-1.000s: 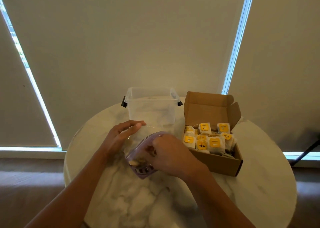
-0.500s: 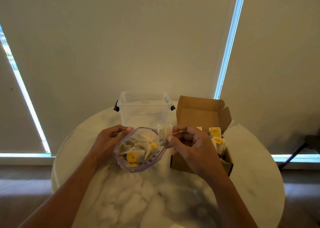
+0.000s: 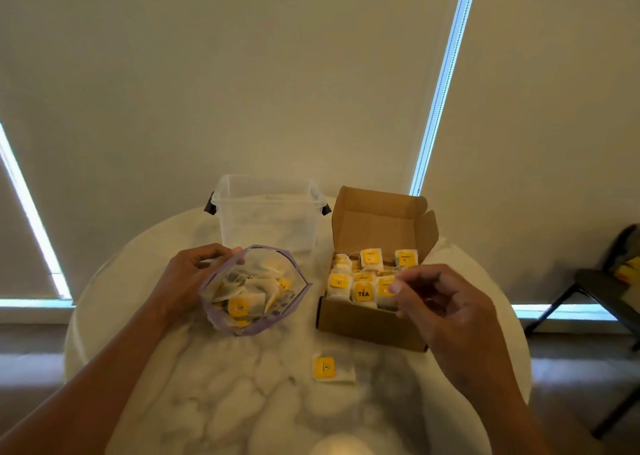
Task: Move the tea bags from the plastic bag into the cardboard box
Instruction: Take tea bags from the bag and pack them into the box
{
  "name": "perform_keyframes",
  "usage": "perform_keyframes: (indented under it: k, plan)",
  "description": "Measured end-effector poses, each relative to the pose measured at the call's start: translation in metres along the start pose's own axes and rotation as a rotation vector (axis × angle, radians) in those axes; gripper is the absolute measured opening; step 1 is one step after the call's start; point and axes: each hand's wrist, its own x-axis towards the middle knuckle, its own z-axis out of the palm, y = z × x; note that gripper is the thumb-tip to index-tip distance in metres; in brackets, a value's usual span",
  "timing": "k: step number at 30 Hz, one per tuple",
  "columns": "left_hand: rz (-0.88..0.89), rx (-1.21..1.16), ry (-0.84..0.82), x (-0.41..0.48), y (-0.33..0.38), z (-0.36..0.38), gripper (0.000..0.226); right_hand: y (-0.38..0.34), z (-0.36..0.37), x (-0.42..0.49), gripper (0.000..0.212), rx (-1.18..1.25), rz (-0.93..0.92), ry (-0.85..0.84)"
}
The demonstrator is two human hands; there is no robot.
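Note:
The clear plastic bag (image 3: 254,288) with a purple rim stands open on the marble table, holding several tea bags with yellow labels. My left hand (image 3: 188,274) grips the bag's rim at its upper left. To the right sits the open cardboard box (image 3: 370,323), its lid up, with several tea bags packed inside. Over the box's front right corner is my right hand (image 3: 446,312), its thumb and fingertips pinching a tea bag (image 3: 385,293) that sits low among the others. One loose tea bag (image 3: 332,368) lies on the table in front of the box.
An empty clear plastic bin (image 3: 266,212) with black latches stands behind the bag. The round marble table (image 3: 214,399) drops off close on every side. A dark chair (image 3: 602,292) is off to the right by the wall.
My right hand came out of the plastic bag with a tea bag and carried it right to the box. The view tilted down, showing the loose tea bag on the table.

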Motion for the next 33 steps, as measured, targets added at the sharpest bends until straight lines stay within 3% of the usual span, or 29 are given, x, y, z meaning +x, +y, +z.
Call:
perform_keyframes:
  k: [3,4,9,12,17,23,27,29,33]
  plan:
    - [0.009,0.028,0.002,0.000,-0.001,0.001,0.013,-0.005,0.002,-0.007,0.011,-0.137,0.028,-0.300]
    - [0.008,0.035,-0.006,-0.001,-0.002,0.001,0.007,-0.005,0.006,-0.009,0.012,-0.184,0.035,-0.376]
    - [0.028,0.056,-0.029,-0.001,-0.003,0.001,0.019,0.007,0.036,-0.011,0.030,-0.495,-0.033,-0.667]
    - [0.043,0.058,-0.024,-0.001,-0.002,0.000,0.039,0.008,0.052,-0.011,0.038,-0.729,-0.103,-0.727]
    - [0.050,0.073,-0.014,0.000,-0.003,0.000,0.029,0.005,0.056,-0.013,0.044,-0.543,-0.046,-0.651]
    - [0.051,0.120,-0.024,0.002,-0.004,-0.002,0.037,-0.007,0.022,-0.005,0.020,-0.141,0.018,-0.325]
    - [0.038,0.100,-0.019,0.001,-0.002,0.000,0.025,-0.001,-0.012,0.017,0.011,-0.139,0.048,-0.121]
    - [0.038,0.085,-0.027,0.001,-0.002,-0.001,0.038,0.006,-0.023,0.027,0.009,-0.164,0.062,-0.048]
    - [0.036,0.073,-0.028,0.002,-0.006,-0.002,0.035,0.020,-0.029,0.039,0.007,-0.174,0.121,-0.015]
